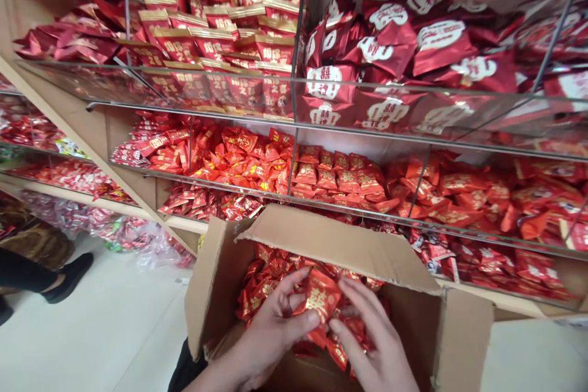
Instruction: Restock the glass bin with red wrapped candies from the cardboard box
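Note:
An open cardboard box (pixel 340 242) holds a heap of small red packets (pixel 261 288) with gold print. Over the heap, a single red packet (pixel 320 297) is held up with its gold character facing the camera. My left hand (pixel 280 324) grips its left side between thumb and fingers. On the packet's right edge, my right hand (pixel 372 334) touches it with fingers and thumb, closed around that side. Parts of the packets beneath are hidden by both hands.
Behind the box, shelves with clear dividers (pixel 294 153) hold red packets, including gold-edged ones (pixel 211 43) and dark red ones (pixel 386 43) above. A person's foot in a black shoe (pixel 68 278) stands on the pale floor (pixel 133 318) at left, near bagged packets (pixel 138 233).

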{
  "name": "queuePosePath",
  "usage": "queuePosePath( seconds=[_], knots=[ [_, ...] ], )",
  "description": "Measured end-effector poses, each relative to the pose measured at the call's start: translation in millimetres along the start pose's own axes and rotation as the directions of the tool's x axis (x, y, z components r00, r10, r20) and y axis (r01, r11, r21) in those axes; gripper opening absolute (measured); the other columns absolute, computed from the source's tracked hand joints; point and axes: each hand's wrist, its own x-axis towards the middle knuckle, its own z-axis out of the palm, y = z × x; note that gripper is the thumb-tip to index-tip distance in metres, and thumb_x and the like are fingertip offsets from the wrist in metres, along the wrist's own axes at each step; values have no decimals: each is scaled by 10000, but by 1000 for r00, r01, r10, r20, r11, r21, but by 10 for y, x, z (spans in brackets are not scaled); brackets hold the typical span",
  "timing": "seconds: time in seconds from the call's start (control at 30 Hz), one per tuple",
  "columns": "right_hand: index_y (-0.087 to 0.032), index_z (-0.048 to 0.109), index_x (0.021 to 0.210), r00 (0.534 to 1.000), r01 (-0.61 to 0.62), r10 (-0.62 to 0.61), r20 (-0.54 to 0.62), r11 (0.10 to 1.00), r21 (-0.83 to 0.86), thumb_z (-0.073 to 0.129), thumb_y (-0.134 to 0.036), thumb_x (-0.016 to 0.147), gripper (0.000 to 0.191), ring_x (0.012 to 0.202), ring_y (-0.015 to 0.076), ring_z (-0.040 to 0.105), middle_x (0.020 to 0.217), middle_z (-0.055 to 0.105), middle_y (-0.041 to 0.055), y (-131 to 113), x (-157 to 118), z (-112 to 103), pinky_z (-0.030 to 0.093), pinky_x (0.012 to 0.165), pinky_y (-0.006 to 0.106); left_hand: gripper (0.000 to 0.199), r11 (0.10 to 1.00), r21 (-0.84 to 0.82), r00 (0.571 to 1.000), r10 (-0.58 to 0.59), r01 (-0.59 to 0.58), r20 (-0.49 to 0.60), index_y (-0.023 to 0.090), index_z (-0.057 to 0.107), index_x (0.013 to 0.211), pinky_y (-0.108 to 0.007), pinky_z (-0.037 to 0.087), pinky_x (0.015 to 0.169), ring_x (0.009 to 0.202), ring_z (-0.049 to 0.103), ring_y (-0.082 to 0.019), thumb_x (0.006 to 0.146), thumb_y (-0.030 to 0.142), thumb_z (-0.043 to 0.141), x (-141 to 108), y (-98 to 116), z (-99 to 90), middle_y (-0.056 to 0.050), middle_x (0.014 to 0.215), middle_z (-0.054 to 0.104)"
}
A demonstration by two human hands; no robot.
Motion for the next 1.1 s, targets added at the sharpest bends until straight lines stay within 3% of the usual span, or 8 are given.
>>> queuePosePath(
  seconds=[0.13, 0.27, 0.4, 0.57, 0.7, 0.87, 0.97, 1.1],
  knots=[
    [-197, 597, 931, 932, -345, 358, 56, 832, 434, 577, -320, 764, 208, 651, 131, 572, 740, 604, 9, -107, 85, 55, 485, 586, 221, 531, 984, 75, 982, 155, -164, 110, 224, 476, 1110, -232, 456, 734, 788, 627, -128, 648, 121, 718, 38, 75, 142, -20, 857, 682],
    [-182, 616, 694, 916, -355, 395, 67, 721, 595, 595, -293, 753, 128, 694, 124, 533, 709, 579, -9, -141, 232, 34, 448, 665, 237, 445, 980, 90, 975, 164, -179, 150, 220, 512, 1067, -255, 456, 753, 782, 620, -130, 670, 153, 702, 96, 102, 186, -16, 852, 677],
    [-182, 607, 753, 929, -331, 369, 29, 794, 510, 563, -289, 779, 118, 718, 138, 566, 737, 595, 5, -112, 238, 49, 468, 681, 258, 242, 980, 154, 991, 120, -127, 54, 176, 611, 897, -200, 445, 674, 695, 567, -86, 681, 248, 694, 113, 107, 151, 2, 774, 638],
    [-195, 498, 1111, 978, 131, -146, -148, 986, -106, 619, -282, 737, 403, 962, 211, 560, 1076, 566, 112, -44, 147, 79, 499, 767, 330, 246, 992, 87, 977, 106, -91, -186, 171, 578, 764, -209, 430, 621, 632, 505, -78, 614, 285, 737, 141, 117, 129, 36, 686, 569],
    [-143, 541, 1047, 855, 475, -515, 54, 739, -478, 572, -229, 772, 290, 944, 220, 580, 1029, 611, 128, -6, 154, -27, 505, 769, 334, 256, 969, 213, 980, 156, -128, -121, 158, 523, 686, -195, 400, 614, 613, 470, -69, 625, 303, 725, 151, 165, 172, 46, 646, 533],
    [-142, 539, 1025, 813, 519, -567, 131, 604, -605, 457, -219, 820, 234, 891, 197, 620, 964, 661, 119, 13, 258, -360, 512, 737, 315, 248, 890, 428, 987, 125, -158, 103, 155, 534, 708, -220, 430, 562, 566, 513, -95, 773, 394, 542, 158, 358, 238, 18, 619, 559],
    [-186, 569, 926, 870, 398, -484, 94, 578, -712, 466, -275, 818, 174, 825, 188, 636, 954, 668, 97, 15, 464, -653, 508, 690, 304, 247, 653, 654, 924, 276, -383, 266, 161, 598, 775, -272, 465, 631, 668, 587, -150, 835, 343, 443, 306, 650, 349, -38, 734, 642],
    [-166, 570, 847, 883, 229, -468, 0, 432, -872, 444, -281, 838, 171, 839, 202, 621, 993, 650, 119, -108, 1009, -987, 463, 677, 293, 245, -208, 786, 662, 440, -582, 607, 180, 613, 958, -299, 398, 876, 952, 552, -175, 859, 222, 392, 862, 1096, 684, -51, 1014, 634]
  ],
)
